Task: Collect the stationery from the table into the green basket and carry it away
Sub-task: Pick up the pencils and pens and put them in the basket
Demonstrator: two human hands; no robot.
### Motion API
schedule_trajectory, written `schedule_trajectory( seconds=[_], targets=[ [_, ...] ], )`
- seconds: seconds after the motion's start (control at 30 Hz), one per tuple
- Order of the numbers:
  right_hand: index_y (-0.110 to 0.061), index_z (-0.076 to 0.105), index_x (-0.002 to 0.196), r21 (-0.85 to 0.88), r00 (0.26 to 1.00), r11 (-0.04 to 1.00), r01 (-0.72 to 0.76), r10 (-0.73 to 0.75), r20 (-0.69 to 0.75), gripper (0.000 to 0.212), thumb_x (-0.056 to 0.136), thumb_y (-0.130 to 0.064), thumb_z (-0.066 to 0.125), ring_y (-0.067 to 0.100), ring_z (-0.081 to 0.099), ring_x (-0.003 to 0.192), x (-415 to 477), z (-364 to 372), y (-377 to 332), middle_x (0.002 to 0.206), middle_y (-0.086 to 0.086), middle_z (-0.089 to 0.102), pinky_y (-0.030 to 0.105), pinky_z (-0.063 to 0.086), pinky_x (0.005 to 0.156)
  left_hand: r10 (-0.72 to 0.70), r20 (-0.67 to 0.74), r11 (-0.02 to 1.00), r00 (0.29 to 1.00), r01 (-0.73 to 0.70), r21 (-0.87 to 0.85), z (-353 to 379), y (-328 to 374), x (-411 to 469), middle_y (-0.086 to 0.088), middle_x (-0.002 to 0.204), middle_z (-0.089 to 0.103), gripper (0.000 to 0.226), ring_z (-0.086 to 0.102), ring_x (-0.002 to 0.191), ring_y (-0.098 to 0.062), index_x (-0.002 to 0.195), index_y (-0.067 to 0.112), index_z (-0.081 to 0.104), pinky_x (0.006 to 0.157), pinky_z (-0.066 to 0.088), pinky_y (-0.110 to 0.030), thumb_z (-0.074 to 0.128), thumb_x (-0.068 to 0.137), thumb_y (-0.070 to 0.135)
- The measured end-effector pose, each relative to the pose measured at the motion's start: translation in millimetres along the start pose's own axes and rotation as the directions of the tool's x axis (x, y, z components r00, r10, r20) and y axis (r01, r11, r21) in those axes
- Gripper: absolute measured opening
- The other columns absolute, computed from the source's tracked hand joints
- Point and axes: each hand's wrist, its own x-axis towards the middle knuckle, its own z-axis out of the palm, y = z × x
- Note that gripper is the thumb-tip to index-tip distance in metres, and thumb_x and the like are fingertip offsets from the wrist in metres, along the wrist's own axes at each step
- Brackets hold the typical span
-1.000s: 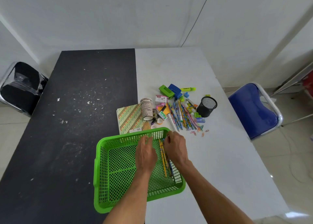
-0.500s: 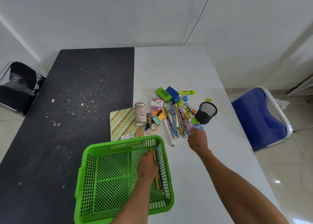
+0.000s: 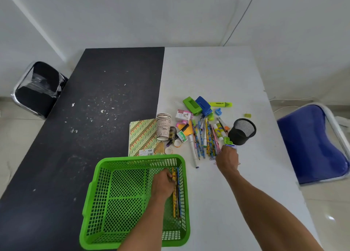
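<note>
Near the table's [image 3: 217,193] front edge, the green basket [image 3: 140,157] holds pencils [image 3: 175,203] along its right wall. The left hand [image 3: 162,183] touches them, but I cannot tell its grip. The right hand [image 3: 227,158] is at the stationery pile [image 3: 206,137], its fingers hidden.

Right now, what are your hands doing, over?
Left hand in green basket, on pencils. Right hand at stationery pile, grip unclear. Most stationery not yet collected. Black mesh cup beside right hand.

Left hand [image 3: 162,184] inside green basket [image 3: 140,157]; right hand [image 3: 227,159] beside pencils [image 3: 210,138].
</note>
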Motion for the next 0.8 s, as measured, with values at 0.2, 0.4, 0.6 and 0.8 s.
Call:
schedule_trajectory(
  seconds=[0.2,0.4,0.6,0.8],
  targets=[
    [-0.001,0.064,0.107,-0.005,0.999,1.000,0.023,-0.023,0.033,0.022,0.087,-0.010,0.063,0.029,0.064,0.094,-6,-7,-1,0.102,0.016,0.066,0.031,0.050,0.069,-0.002,-0.047,1.000,0.999,0.002,-0.012,1,0,-10,0.000,0.080,0.065,0.019,0.063,0.074,-0.012,0.094,0.013,0.064,0.066,0.053,-0.025,0.063,0.085,-0.004],
    [-0.009,0.061,0.111,0.114,0.996,0.993,0.030,-0.020,-0.081,0.029,0.082,-0.009,0.065,0.031,0.063,0.094,-40,-16,-7,0.104,0.015,0.066,0.031,0.048,0.067,0.011,-0.021,1.000,1.000,-0.011,-0.014,-6,3,-22,-0.004,0.090,0.066,0.020,0.061,0.081,-0.017,0.096,0.008,0.066,0.074,0.051,-0.028,0.056,0.087,-0.007],
    [-0.016,0.062,0.116,0.231,0.976,0.960,0.155,-0.114,-0.184,0.041,0.077,-0.005,0.063,0.029,0.065,0.083,-114,-21,-47,0.097,0.012,0.071,0.027,0.046,0.062,0.012,0.105,0.999,0.994,-0.017,0.046,-28,17,-45,-0.006,0.092,0.062,0.019,0.058,0.084,-0.022,0.084,0.014,0.058,0.075,0.049,-0.030,0.047,0.091,0.001],
    [-0.015,0.060,0.104,0.252,0.954,0.933,0.259,-0.205,-0.219,0.031,0.076,-0.003,0.061,0.022,0.063,0.070,-195,-4,-90,0.090,0.007,0.070,0.032,0.055,0.061,0.098,0.088,0.986,0.991,-0.109,0.127,-56,15,-62,-0.014,0.105,0.068,0.023,0.059,0.082,-0.025,0.092,0.006,0.063,0.069,0.046,-0.031,0.042,0.097,0.011]
  ],
)
